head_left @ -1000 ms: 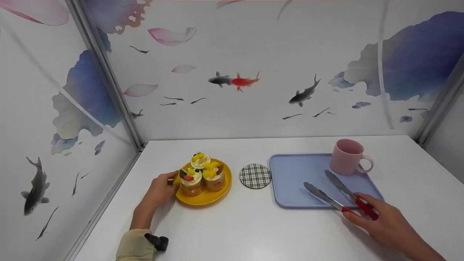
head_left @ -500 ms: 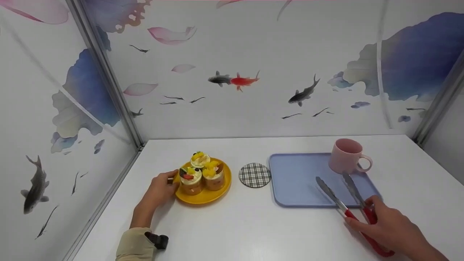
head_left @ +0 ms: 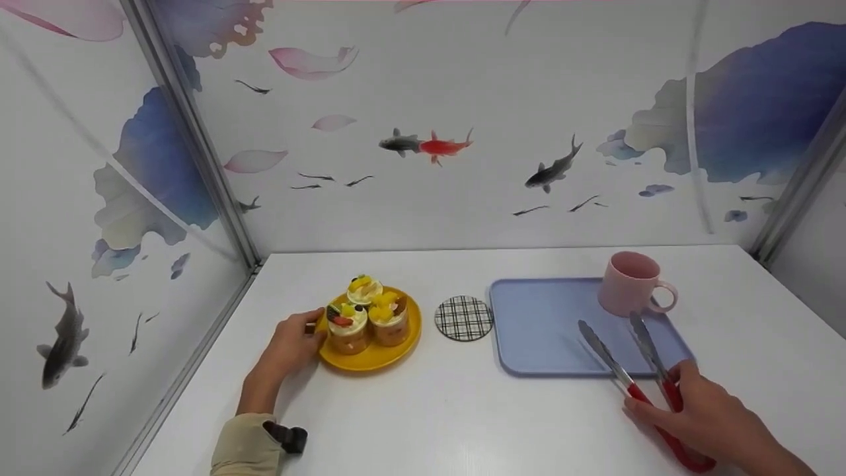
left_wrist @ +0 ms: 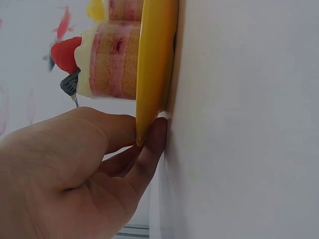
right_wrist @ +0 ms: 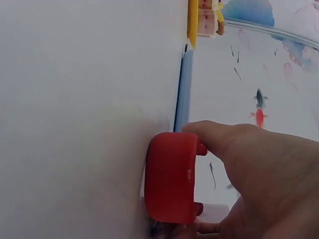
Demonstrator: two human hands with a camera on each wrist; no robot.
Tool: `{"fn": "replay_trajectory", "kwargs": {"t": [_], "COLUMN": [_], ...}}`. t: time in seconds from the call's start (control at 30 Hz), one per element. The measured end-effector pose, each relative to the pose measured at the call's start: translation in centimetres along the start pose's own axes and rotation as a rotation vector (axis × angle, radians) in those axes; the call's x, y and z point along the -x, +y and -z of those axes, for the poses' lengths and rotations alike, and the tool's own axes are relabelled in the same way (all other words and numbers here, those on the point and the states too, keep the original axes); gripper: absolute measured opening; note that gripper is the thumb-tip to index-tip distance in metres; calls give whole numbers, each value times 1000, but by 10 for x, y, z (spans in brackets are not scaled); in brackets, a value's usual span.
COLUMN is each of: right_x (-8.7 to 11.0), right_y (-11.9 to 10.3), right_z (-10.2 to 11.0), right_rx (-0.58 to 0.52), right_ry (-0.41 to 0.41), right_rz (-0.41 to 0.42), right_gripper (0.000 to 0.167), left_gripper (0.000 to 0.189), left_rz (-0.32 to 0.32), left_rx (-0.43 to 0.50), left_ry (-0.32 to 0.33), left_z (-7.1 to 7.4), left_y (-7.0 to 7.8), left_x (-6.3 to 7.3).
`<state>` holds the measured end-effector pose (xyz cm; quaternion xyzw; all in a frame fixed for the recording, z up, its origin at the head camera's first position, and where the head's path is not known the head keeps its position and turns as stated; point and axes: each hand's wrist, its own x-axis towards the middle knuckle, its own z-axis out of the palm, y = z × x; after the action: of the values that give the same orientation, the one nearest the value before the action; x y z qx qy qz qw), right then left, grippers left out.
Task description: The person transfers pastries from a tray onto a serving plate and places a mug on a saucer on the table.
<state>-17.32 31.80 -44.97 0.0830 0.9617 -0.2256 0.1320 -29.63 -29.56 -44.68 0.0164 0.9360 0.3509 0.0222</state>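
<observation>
At the left, my left hand (head_left: 294, 344) pinches the rim of a yellow plate (head_left: 370, 363). In the left wrist view the thumb is over the plate's edge and the fingertips are under it. Several small cups of layered cake (head_left: 347, 336), topped with cream and fruit, stand on that plate. My right hand (head_left: 717, 413) holds a pair of tongs (head_left: 608, 357) by the red handles, thumb on one side and fingers on the other. Their metal arms are spread apart over the front right of a blue tray (head_left: 535, 330). The right wrist view shows the rounded red handle end (right_wrist: 170, 177) close to the table.
A pink mug (head_left: 626, 289) stands at the tray's back right corner, its handle to the right. Between plate and tray lies a round checked coaster (head_left: 464, 318), near the tray's left edge. White printed panels (head_left: 449, 205) rise behind and left of the white table (head_left: 429, 423).
The tongs have turned and come back toward me, their tips shifting right and their handle end coming into view at the front. My left hand and the plate have stayed put.
</observation>
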Motion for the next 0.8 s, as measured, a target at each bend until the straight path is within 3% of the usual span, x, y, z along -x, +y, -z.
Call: {"fn": "replay_trajectory", "kwargs": {"t": [0.23, 0.43, 0.57, 0.8], "right_x": [-7, -20, -27, -35], "right_y": [1, 0, -2, -5], "right_z": [7, 19, 26, 32], "right_rx": [-16, -23, -38, -109], "right_ry": [-2, 72, 164, 406], "right_rz": [-3, 43, 87, 179], "right_gripper": [126, 117, 103, 74], "left_gripper": [53, 45, 40, 33], "left_rz": [-20, -17, -26, -118], "left_rx": [-25, -11, -1, 14], "left_ry": [40, 114, 210, 391], "left_z": [2, 3, 6, 10], "left_y": [-4, -5, -1, 12], "left_x": [-2, -3, -3, -1]}}
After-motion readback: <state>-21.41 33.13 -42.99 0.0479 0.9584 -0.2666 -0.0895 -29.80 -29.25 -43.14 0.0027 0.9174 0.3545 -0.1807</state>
